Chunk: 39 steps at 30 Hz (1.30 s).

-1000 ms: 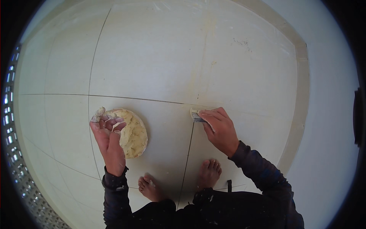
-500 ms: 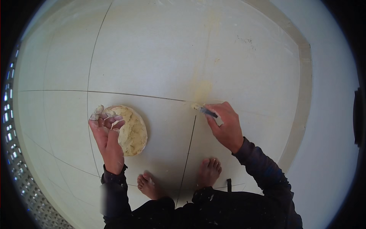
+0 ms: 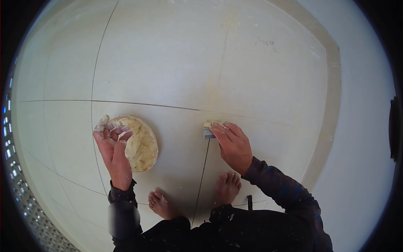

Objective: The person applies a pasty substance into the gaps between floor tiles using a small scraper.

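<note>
My right hand [image 3: 234, 145] grips a small grey scraper [image 3: 208, 132], its edge smeared with cream paste. The scraper is at the dark joint between the floor tiles, just below where the joints cross. To the left stands a round tub of cream paste [image 3: 145, 145], its surface lumpy. Over the tub's left side hangs my left hand [image 3: 115, 147], its fingers loosely bent and apart with nothing between them. Dried paste coats its fingertips. Whether this hand touches the tub's rim is hard to tell.
Large pale floor tiles [image 3: 159, 63] have dark joints, and a yellowish paste smear [image 3: 214, 98] runs along the joint ahead of the scraper. A beige border strip [image 3: 333, 84] meets the white wall [image 3: 365, 105] at right. My bare feet [image 3: 227, 189] stand close below. A perforated shiny edge [image 3: 21, 185] curves along the left.
My right hand has turned over and come slightly left and nearer, bringing the scraper flatter to the tile joint. The paste patch looks thinner and more spread. My left hand holds its pose over the tub.
</note>
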Tool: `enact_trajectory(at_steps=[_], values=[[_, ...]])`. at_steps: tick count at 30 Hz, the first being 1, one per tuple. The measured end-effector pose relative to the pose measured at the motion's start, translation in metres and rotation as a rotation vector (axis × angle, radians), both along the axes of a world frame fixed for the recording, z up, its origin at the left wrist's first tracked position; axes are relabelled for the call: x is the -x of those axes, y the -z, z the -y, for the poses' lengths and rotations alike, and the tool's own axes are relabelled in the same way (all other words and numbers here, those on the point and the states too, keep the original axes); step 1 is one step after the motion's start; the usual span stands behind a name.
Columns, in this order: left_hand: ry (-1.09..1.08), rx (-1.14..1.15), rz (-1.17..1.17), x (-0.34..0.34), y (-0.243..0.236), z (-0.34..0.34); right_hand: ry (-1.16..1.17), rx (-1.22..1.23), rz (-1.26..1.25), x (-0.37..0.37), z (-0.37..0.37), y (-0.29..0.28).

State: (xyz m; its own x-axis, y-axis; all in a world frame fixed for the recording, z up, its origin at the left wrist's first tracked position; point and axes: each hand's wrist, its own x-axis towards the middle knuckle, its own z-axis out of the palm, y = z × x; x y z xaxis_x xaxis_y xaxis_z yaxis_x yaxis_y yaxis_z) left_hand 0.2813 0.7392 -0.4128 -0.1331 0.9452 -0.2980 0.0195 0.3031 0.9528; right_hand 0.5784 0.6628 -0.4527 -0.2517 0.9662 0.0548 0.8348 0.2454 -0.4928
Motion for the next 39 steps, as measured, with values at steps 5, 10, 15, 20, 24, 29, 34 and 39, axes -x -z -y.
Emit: enact_trajectory(at_steps=[5,10,15,20,24,29,34,39], values=[[0.017,0.012,-0.041,0.003,-0.007,-0.001,0.108,0.236,-0.274,-0.008,-0.020,-0.016],[0.021,0.038,-0.067,0.004,-0.003,0.001,0.298,-0.220,-0.029,-0.100,-0.199,0.029],[0.015,0.065,-0.056,0.003,0.000,0.003,0.393,-0.171,0.069,-0.133,-0.321,0.065],[-0.019,0.035,-0.042,0.004,0.005,0.003,0.137,-0.261,0.019,-0.100,-0.259,0.059],[0.012,-0.002,-0.072,0.011,0.011,0.004,0.014,-0.209,-0.095,-0.060,-0.158,0.039],[0.018,-0.027,-0.097,0.002,0.000,-0.001,-0.095,-0.014,-0.187,-0.014,-0.037,0.034],[0.037,0.003,-0.109,0.004,-0.004,0.003,0.164,-0.054,-0.288,-0.062,-0.114,0.028],[0.055,0.004,-0.124,0.008,0.002,0.004,0.392,-0.254,0.058,-0.178,-0.296,0.075]])
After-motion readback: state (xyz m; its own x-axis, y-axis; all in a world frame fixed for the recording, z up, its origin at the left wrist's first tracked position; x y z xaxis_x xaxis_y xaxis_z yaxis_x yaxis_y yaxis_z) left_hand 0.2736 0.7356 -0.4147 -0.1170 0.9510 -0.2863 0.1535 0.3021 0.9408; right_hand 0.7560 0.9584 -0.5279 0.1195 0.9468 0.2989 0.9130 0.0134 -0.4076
